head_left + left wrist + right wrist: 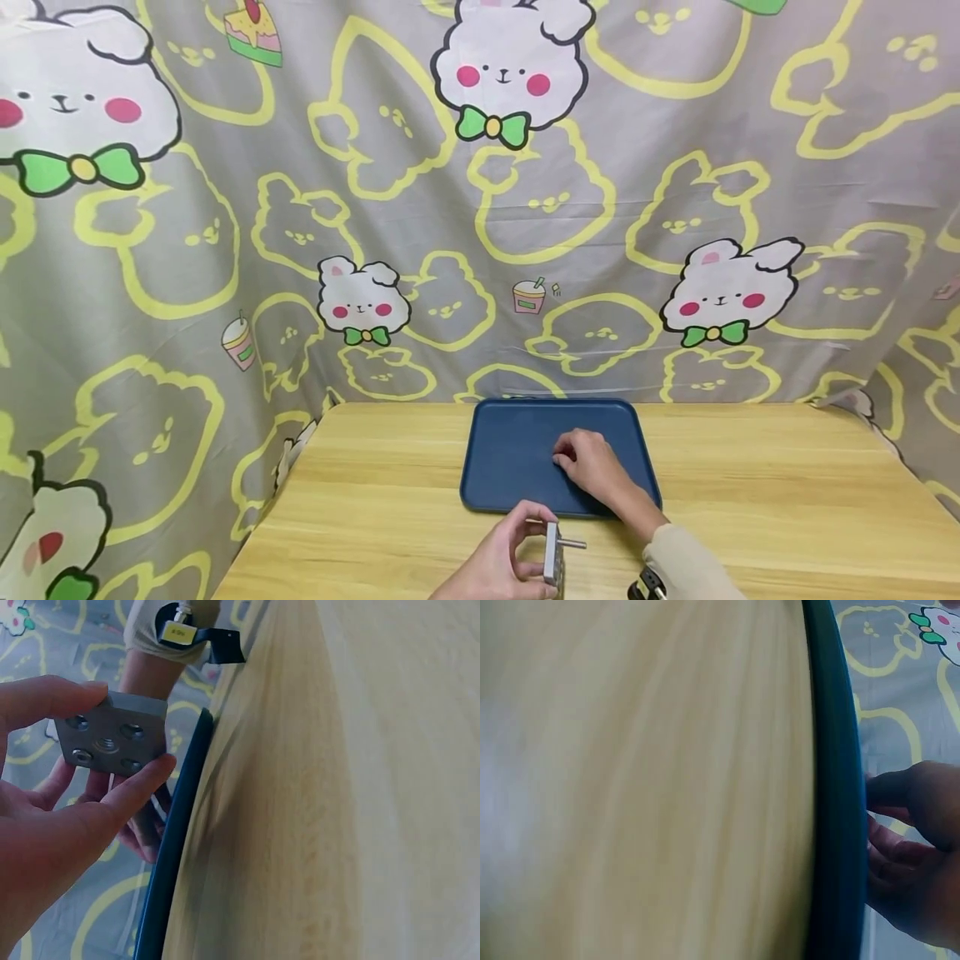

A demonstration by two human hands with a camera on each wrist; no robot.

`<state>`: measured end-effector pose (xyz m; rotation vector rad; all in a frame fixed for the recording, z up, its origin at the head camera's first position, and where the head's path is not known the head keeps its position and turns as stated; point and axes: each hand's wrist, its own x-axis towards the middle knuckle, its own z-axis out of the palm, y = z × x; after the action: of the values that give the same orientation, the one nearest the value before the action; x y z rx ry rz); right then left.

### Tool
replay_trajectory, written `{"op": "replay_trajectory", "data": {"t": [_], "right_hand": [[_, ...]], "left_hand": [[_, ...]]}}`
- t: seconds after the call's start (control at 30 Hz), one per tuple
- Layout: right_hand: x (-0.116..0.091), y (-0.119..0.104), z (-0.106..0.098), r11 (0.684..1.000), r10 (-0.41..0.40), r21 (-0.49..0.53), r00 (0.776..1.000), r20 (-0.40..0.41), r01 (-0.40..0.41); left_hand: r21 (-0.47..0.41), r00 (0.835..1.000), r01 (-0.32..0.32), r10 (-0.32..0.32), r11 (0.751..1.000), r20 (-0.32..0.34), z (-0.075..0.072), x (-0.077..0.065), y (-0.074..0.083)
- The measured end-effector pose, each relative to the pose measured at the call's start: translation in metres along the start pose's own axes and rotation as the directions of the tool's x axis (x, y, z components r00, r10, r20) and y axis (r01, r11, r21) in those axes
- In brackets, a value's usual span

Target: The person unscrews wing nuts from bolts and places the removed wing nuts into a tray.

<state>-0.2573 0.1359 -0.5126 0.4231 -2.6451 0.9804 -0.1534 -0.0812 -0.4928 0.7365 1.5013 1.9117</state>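
Note:
My left hand point(498, 554) grips a small grey metal block point(551, 553) between thumb and fingers, above the table in front of the tray. In the left wrist view the block point(109, 739) shows round holes near its corners and a larger threaded hole in the middle. A thin metal rod point(573, 543) sticks out from its right side in the head view. My right hand point(592, 462) is over the blue tray point(510, 458), its fingers bent. In the right wrist view the tray rim hides its fingertips, and I cannot tell whether they pinch something small.
The tray lies on a light wooden table point(375, 483), against a grey patterned curtain point(420, 208) at the back. The curtain also hangs along both sides. A strapped wrist camera point(647, 585) sits by the right sleeve point(690, 562).

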Motion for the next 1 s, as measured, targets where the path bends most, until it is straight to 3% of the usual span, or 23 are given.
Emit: {"op": "replay_trajectory", "data": {"t": [0.17, 0.4, 0.67, 0.8, 1.0], "right_hand": [[-0.006, -0.003, -0.015, 1.0, -0.007, 0.021, 1.0, -0.003, 0.007], [-0.015, -0.004, -0.042, 1.0, 0.015, 0.014, 0.998, 0.066, -0.016], [-0.032, -0.002, -0.073, 0.997, -0.079, 0.026, 0.988, 0.132, 0.077], [-0.043, -0.002, -0.08, 0.996, -0.087, 0.041, 0.986, 0.144, 0.082], [-0.06, -0.003, -0.081, 0.992, -0.116, 0.053, 0.988, 0.101, 0.111]], "left_hand": [[0.012, 1.0, 0.013, -0.013, 1.0, 0.002, 0.001, 0.002, -0.001], [0.005, 0.999, 0.041, -0.041, 0.999, -0.009, 0.003, 0.005, -0.001], [0.095, 0.998, 0.027, -0.022, 0.995, -0.059, 0.007, 0.013, -0.002], [0.097, 0.994, 0.04, -0.03, 0.994, -0.102, 0.01, 0.018, -0.005], [0.074, 0.996, 0.011, -0.004, 0.997, -0.085, 0.011, 0.02, -0.014]]}}
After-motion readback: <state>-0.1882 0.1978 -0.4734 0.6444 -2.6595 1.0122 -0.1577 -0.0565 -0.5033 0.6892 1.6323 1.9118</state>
